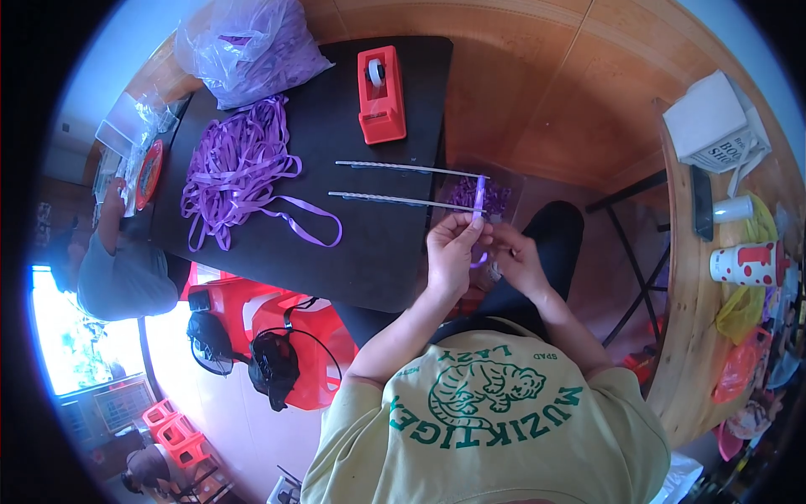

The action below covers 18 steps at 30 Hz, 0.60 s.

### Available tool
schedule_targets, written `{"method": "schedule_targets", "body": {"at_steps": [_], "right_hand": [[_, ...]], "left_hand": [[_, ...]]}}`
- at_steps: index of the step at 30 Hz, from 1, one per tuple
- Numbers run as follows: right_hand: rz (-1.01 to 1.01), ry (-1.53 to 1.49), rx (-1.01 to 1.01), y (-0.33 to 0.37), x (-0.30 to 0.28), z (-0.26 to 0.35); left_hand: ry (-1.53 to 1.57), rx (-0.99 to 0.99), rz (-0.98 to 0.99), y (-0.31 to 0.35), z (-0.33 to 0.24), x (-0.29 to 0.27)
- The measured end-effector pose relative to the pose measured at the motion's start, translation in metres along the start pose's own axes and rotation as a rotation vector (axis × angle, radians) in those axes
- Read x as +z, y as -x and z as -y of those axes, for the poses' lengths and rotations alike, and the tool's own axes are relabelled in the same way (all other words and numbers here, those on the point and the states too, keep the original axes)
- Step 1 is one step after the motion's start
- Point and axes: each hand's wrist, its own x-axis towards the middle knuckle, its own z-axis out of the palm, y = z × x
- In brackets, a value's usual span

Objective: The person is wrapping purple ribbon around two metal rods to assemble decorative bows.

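Two thin twisted metal rods (390,167) lie parallel on the black table and reach past its right edge. A purple ribbon (479,195) spans their outer ends. My left hand (452,256) pinches this ribbon between thumb and fingers, just below the nearer rod. Close beside it on the right, my right hand (518,262) has its fingers curled together; what they hold is hidden. A short curl of ribbon hangs between the two hands. Under the rod ends, a clear container (514,172) holds many small purple pieces.
On the black table (353,252) are a heap of purple ribbon (239,172), a red tape dispenser (382,97) and a plastic bag (252,55) of purple material. Red stools (315,336) with black bags stand left. A wooden table (684,361) holds a dotted cup (743,264). Another person (126,277) sits at left.
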Motion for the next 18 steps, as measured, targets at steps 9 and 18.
{"method": "schedule_targets", "body": {"at_steps": [9,18], "right_hand": [[-0.186,-0.42,0.123,-0.028,0.011,0.03],[-0.224,-0.486,0.152,-0.023,0.027,0.04]], "left_hand": [[0.035,-0.07,0.002,0.014,-0.005,-0.003],[0.086,-0.105,0.014,0.024,-0.02,0.0]]}}
